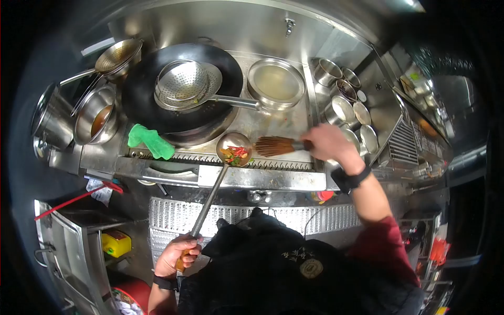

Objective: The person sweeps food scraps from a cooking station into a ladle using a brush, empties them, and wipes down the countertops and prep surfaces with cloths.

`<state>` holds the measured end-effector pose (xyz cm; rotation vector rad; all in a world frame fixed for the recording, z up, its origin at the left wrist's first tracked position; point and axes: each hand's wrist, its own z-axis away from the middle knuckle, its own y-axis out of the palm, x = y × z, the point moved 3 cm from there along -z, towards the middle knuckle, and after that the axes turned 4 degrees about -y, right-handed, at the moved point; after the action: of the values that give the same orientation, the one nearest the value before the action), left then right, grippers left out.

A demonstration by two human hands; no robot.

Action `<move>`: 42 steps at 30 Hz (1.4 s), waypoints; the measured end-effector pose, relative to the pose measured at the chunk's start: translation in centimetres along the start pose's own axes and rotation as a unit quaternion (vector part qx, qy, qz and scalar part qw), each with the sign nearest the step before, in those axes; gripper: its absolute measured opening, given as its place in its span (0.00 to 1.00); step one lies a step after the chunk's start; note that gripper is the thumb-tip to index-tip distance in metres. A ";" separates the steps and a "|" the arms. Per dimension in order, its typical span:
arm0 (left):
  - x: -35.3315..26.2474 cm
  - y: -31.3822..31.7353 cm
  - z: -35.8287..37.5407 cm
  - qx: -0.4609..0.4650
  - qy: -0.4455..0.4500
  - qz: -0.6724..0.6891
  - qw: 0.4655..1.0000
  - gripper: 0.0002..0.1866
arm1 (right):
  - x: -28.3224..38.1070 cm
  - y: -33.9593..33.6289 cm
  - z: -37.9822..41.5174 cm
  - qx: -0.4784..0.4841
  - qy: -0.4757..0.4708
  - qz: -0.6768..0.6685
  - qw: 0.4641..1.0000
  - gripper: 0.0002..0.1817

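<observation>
My left hand (180,253) is wrapped round the wooden handle end of a long ladle (209,197). The ladle's bowl rests at or just above the stove's front edge, holding chopped red and green pieces (235,154). In my right hand (326,142) is a bamboo wok brush (277,146), its brown bristles pointing left beside the ladle bowl. Behind the ladle sits a large black wok (142,105) with a perforated strainer (182,84) inside it. A green cloth (150,142) lies by the wok's front left.
A round metal pot of cloudy liquid (275,82) stands behind the brush. Several metal containers (344,109) crowd the right side. On the left are a bowl with brown liquid (98,121), a sieve (118,56) and a tall metal pot (52,123). A faucet (289,26) is on the back wall.
</observation>
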<state>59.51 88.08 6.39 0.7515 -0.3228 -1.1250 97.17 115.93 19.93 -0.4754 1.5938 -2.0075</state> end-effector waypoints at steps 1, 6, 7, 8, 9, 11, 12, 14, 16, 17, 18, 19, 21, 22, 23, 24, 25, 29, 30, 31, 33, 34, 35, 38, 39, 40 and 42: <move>-0.1 0.2 0.1 0.003 0.008 0.009 1.000 0.14 | -1.7 1.8 1.6 -0.019 0.015 -0.025 0.999 0.20; 2.2 0.7 1.5 0.080 0.012 0.109 0.991 0.14 | -5.7 14.3 9.3 -0.145 0.176 -0.475 0.850 0.26; 2.8 1.1 2.0 0.081 0.019 0.121 0.989 0.14 | -5.4 16.5 10.3 -0.179 0.194 -0.533 0.804 0.26; 3.6 1.4 2.4 0.091 0.039 0.131 0.986 0.13 | -5.6 19.5 11.2 -0.190 0.215 -0.517 0.806 0.26; 4.1 2.1 2.9 0.081 0.087 0.080 0.990 0.17 | -5.6 22.1 11.8 -0.197 0.228 -0.505 0.809 0.25; 7.3 0.6 2.6 0.075 0.091 0.123 0.985 0.17 | -3.2 24.3 12.1 -0.172 0.279 -0.639 0.696 0.24; 8.1 1.7 3.7 0.058 0.105 0.117 0.986 0.17 | -0.9 22.4 10.9 -0.223 0.225 -0.509 0.800 0.19; 11.4 3.1 5.5 0.034 0.147 0.150 0.977 0.17 | -3.7 23.9 10.2 -0.131 0.301 -0.382 0.864 0.16; 13.2 4.1 5.0 0.033 0.199 0.159 0.966 0.15 | -9.9 28.5 9.5 -0.141 0.248 -0.510 0.811 0.17; 14.7 4.6 5.3 0.034 0.223 0.188 0.956 0.15 | -8.3 25.8 9.1 -0.143 0.254 -0.431 0.854 0.21; 16.3 4.5 5.3 0.031 0.232 0.212 0.949 0.15 | -6.3 22.7 8.6 -0.143 0.262 -0.347 0.889 0.24; 17.8 4.0 5.2 0.034 0.235 0.235 0.943 0.16 | -10.7 28.7 7.8 -0.139 0.264 -0.328 0.896 0.26; 20.8 4.5 5.8 0.016 0.276 0.276 0.920 0.16 | -17.4 37.6 7.7 -0.028 0.150 -0.028 0.988 0.26; 22.1 4.4 5.9 0.025 0.308 0.300 0.903 0.14 | -15.0 35.7 7.6 -0.044 0.170 0.008 0.984 0.25; 23.4 4.3 6.0 0.035 0.338 0.324 0.883 0.13 | -11.2 31.8 7.6 -0.082 0.176 -0.022 0.981 0.25; 25.0 3.6 5.8 0.039 0.347 0.360 0.865 0.13 | -8.3 28.9 7.2 -0.114 0.153 -0.061 0.980 0.24; 26.1 3.2 5.7 0.039 0.353 0.368 0.859 0.13 | -6.1 26.7 6.5 -0.132 0.110 -0.111 0.979 0.23; 29.3 -0.6 5.9 0.047 0.438 0.469 0.765 0.10 | 6.2 18.4 1.4 -0.013 -0.040 -0.246 0.968 0.16; 29.7 -2.0 6.1 0.049 0.462 0.485 0.741 0.09 | 9.2 17.6 -0.9 0.067 -0.084 -0.234 0.966 0.13; 30.2 -3.4 6.3 0.054 0.485 0.502 0.715 0.09 | 14.7 14.5 -1.5 0.115 -0.102 -0.242 0.958 0.12; 31.0 -6.8 6.9 0.079 0.523 0.497 0.688 0.07 | 19.3 16.2 -3.9 0.064 -0.246 -0.251 0.934 0.15; 31.4 -8.7 7.4 0.060 0.551 0.473 0.684 0.07 | 24.6 14.4 -4.1 0.110 -0.284 -0.260 0.916 0.16; 31.9 -10.5 7.7 0.039 0.580 0.452 0.676 0.06 | 29.6 13.3 -4.0 0.137 -0.309 -0.309 0.889 0.15; 31.9 -14.7 10.6 -0.022 0.617 0.444 0.649 0.07 | 44.6 12.4 -4.1 0.339 -0.404 -0.328 0.784 0.12; 31.7 -15.7 11.2 -0.022 0.631 0.449 0.633 0.07 | 49.6 12.9 -3.4 0.454 -0.364 -0.384 0.717 0.13; 31.3 -17.0 12.1 -0.051 0.659 0.432 0.613 0.07 | 54.3 12.8 -2.4 0.535 -0.343 -0.365 0.680 0.16; 31.1 -19.9 13.7 -0.112 0.688 0.415 0.585 0.07 | 62.9 14.7 -0.3 0.666 -0.256 -0.326 0.620 0.20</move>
<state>50.64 50.54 -1.48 0.8805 0.7607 0.5081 49.51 76.05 2.48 -0.8877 -0.7129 -2.5141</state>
